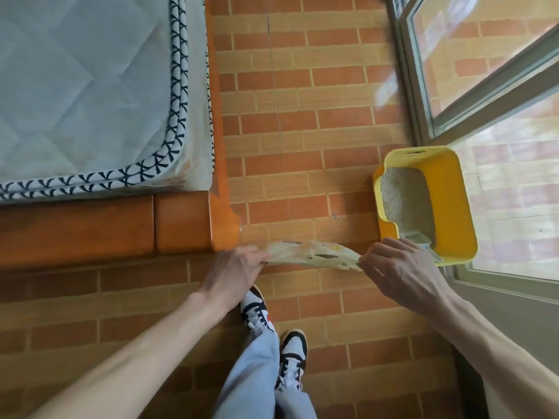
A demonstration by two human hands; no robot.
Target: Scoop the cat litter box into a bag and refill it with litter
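A thin, pale plastic bag [313, 255] with printed marks is stretched flat in the air between my two hands. My left hand [234, 269] pinches its left end and my right hand [397, 269] pinches its right end. To the right, on the brick-pattern floor by the window, stands a yellow litter box [450, 207] with pale grey litter [405, 201] inside. A light-coloured scoop [419, 238] lies at the box's near end, partly hidden behind my right hand.
A bed with an orange wooden frame [181, 225] and a quilted mattress [84, 92] fills the left side. A sliding glass window [490, 95] lines the right. My feet in black-and-white sneakers [292, 355] stand on the open brick-tile floor [302, 131] between them.
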